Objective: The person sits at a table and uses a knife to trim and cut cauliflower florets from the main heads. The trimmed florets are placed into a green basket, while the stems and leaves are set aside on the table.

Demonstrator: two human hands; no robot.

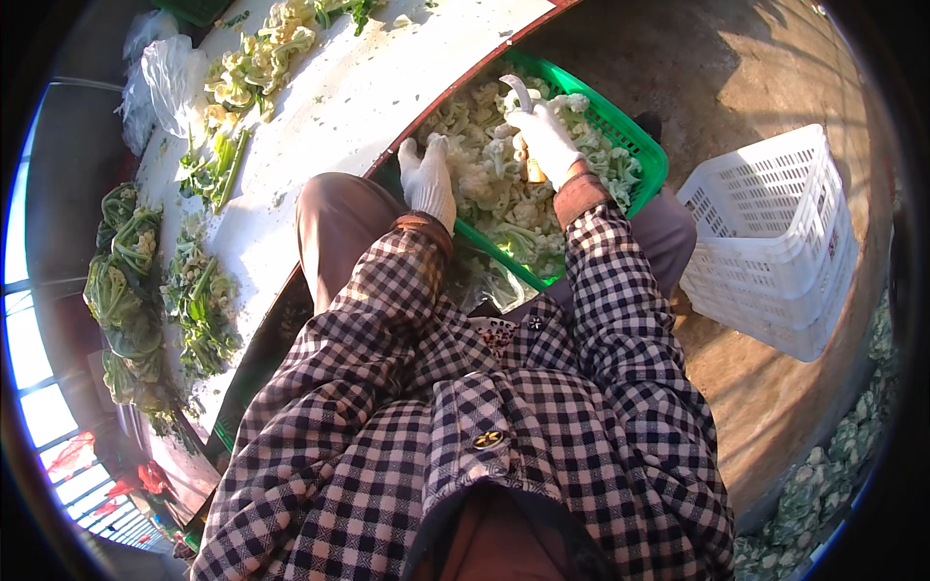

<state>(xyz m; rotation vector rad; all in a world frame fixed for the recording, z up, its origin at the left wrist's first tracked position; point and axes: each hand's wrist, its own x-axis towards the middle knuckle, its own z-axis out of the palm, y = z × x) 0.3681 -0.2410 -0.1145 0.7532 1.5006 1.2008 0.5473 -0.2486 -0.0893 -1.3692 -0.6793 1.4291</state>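
My right hand [548, 141], in a white knit glove, grips a small curved knife [519, 91]. Its hooked blade points up and away past my fingers, and the light wooden handle comes out below my palm. Beneath that hand is a green plastic basket [649, 149] full of cut cauliflower florets [501, 171]. My left hand [430, 178], gloved as well, is at the basket's left side near the table edge. Its thumb and fingers are apart, and nothing shows between them. The basket sits at my knees, partly hidden by my sleeves.
On the left stands a white table [327, 116] with a red-brown edge. Cauliflower trimmings [254, 65], leafy stalks [200, 305] and clear plastic bags [174, 80] lie on it. A white slatted crate [763, 247] stands on the floor at right. More cauliflower [814, 486] is piled at lower right.
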